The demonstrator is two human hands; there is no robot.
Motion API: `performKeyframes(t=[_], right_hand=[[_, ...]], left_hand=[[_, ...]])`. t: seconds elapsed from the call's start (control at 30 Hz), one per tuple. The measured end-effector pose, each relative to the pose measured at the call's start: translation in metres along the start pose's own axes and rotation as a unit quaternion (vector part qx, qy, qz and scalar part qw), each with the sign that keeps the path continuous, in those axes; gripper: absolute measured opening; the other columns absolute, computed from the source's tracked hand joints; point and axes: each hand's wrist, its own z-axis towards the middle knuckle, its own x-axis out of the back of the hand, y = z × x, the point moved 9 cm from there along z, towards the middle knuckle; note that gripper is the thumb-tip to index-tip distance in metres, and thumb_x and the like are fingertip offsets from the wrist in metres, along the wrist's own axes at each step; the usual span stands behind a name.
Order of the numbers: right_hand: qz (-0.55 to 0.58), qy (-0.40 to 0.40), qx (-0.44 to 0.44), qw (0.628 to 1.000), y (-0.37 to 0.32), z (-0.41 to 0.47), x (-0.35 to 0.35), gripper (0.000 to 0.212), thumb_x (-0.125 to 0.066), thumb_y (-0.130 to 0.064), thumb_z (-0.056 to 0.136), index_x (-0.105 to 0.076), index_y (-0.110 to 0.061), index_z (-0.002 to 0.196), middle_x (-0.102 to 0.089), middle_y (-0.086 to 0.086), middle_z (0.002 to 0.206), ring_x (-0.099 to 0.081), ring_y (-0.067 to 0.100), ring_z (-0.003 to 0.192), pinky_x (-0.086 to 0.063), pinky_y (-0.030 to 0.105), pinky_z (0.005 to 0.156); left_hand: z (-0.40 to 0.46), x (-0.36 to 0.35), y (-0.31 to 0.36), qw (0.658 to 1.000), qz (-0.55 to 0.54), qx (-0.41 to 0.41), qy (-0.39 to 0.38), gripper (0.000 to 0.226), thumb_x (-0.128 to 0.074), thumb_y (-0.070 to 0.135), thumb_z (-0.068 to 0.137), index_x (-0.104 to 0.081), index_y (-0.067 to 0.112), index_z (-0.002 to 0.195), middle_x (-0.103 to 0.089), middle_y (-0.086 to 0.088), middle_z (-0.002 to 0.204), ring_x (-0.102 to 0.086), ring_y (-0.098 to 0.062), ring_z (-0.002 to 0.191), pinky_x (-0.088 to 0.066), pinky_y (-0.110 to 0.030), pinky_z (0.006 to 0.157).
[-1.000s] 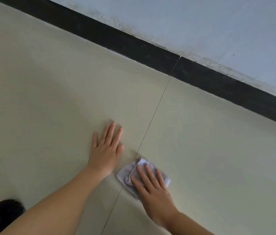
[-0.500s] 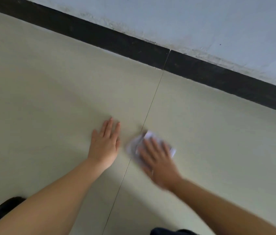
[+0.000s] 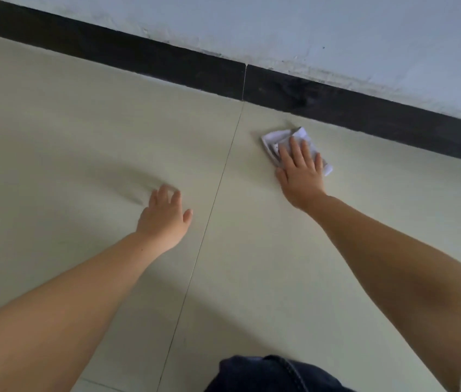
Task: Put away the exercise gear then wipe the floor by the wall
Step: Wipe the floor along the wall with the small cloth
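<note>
Cloth (image 3: pixel 294 142) pressed flat under R hand (image 3: pixel 301 172), fingers straight, at 1 o'clock by baseboard (image 3: pixel 365 111). L hand (image 3: pixel 164 219) braced on floor (image 3: pixel 82 137), fingers relaxed, nothing held. Cloth judged soft, light; best pinned at centre.

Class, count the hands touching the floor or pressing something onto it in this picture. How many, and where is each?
2. The left hand rests on the pale floor tile left of the grout line; the right hand presses the crumpled white cloth near the black skirting board.
</note>
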Motion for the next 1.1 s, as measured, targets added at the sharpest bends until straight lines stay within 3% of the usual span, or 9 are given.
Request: performKeyframes(t=[0.1,0.3,0.37,0.47,0.6,0.7,0.93,1.0,1.1], right_hand=[[-0.041,0.018,0.18,0.983,-0.074,-0.084,-0.053,0.053,-0.032,-0.03,0.093,-0.032,-0.02,0.145,-0.023,0.013,0.156,-0.019,0.035,0.144,-0.021,0.061,0.111],[-0.136,-0.09,0.499,0.851,-0.115,-0.223,-0.105,0.053,-0.048,-0.039,0.084,-0.044,-0.036,0.136,-0.039,-0.006,0.15,-0.033,0.021,0.14,-0.01,0.047,0.115],[-0.151,-0.065,0.459,0.873,-0.069,-0.163,-0.083,0.047,-0.039,-0.038,0.091,-0.041,-0.03,0.137,-0.043,-0.001,0.147,-0.04,0.026,0.136,-0.019,0.048,0.11],[-0.086,0.018,0.208,0.974,0.027,-0.038,-0.007,0.056,-0.014,-0.045,0.099,-0.033,-0.021,0.146,-0.028,0.012,0.154,-0.028,0.036,0.141,-0.024,0.056,0.11],[0.017,0.009,-0.073,0.997,0.069,-0.003,0.006,0.052,-0.028,-0.029,0.101,-0.017,-0.021,0.151,-0.003,0.009,0.16,-0.002,0.031,0.147,-0.011,0.054,0.114],[-0.05,0.08,0.079,0.992,-0.007,-0.065,-0.031,0.052,-0.04,-0.02,0.088,-0.037,-0.017,0.141,-0.032,0.019,0.151,-0.03,0.04,0.138,-0.028,0.059,0.104],[-0.118,-0.063,0.463,0.876,-0.07,-0.218,-0.097,0.05,-0.04,-0.035,0.088,-0.041,-0.031,0.138,-0.04,-0.005,0.15,-0.026,0.02,0.141,-0.018,0.047,0.112],[-0.141,-0.045,0.427,0.892,-0.018,-0.158,-0.076,0.046,-0.037,-0.033,0.091,-0.04,-0.028,0.137,-0.045,0.0,0.146,-0.029,0.021,0.139,-0.018,0.045,0.112],[-0.106,0.007,0.197,0.975,0.073,-0.052,-0.006,0.055,-0.025,-0.038,0.093,-0.036,-0.02,0.144,-0.034,0.01,0.152,-0.029,0.032,0.141,-0.03,0.055,0.108]], left_hand=[[0.004,0.003,0.007,0.999,-0.015,0.029,0.008,0.056,-0.034,0.037,0.1,-0.02,0.012,0.148,-0.012,-0.019,0.154,-0.01,-0.035,0.144,-0.031,-0.047,0.108],[0.001,-0.013,0.015,0.999,0.002,0.042,-0.009,0.077,-0.042,0.043,0.097,-0.001,0.008,0.151,0.006,-0.027,0.155,0.004,-0.043,0.144,-0.02,-0.052,0.115],[0.0,-0.016,0.015,0.999,0.004,0.045,-0.01,0.08,-0.043,0.044,0.096,0.002,0.008,0.151,0.009,-0.028,0.155,0.006,-0.044,0.144,-0.021,-0.053,0.114],[0.0,-0.016,0.015,0.999,0.0,0.05,-0.016,0.08,-0.041,0.047,0.096,0.003,0.009,0.151,0.011,-0.026,0.155,0.007,-0.043,0.144,-0.019,-0.053,0.115],[0.002,-0.014,0.015,0.998,-0.003,0.051,-0.031,0.077,-0.038,0.045,0.098,0.003,0.008,0.151,0.011,-0.026,0.155,0.008,-0.042,0.144,-0.021,-0.052,0.115],[0.004,-0.014,0.014,0.998,-0.016,0.05,-0.033,0.072,-0.037,0.041,0.099,0.001,0.009,0.151,0.009,-0.026,0.156,0.007,-0.042,0.145,-0.023,-0.051,0.115],[0.003,-0.016,0.012,0.999,0.033,0.029,-0.01,0.075,-0.039,0.041,0.098,0.0,0.007,0.151,0.004,-0.029,0.154,0.0,-0.045,0.144,-0.022,-0.048,0.114],[0.004,-0.016,0.013,0.999,0.035,0.031,-0.021,0.077,-0.039,0.044,0.097,0.003,0.008,0.151,0.006,-0.029,0.155,0.002,-0.045,0.144,-0.02,-0.049,0.115],[0.004,-0.016,0.014,0.998,0.032,0.04,-0.036,0.081,-0.039,0.047,0.096,0.006,0.008,0.151,0.01,-0.027,0.155,0.006,-0.043,0.144,-0.019,-0.05,0.116]])
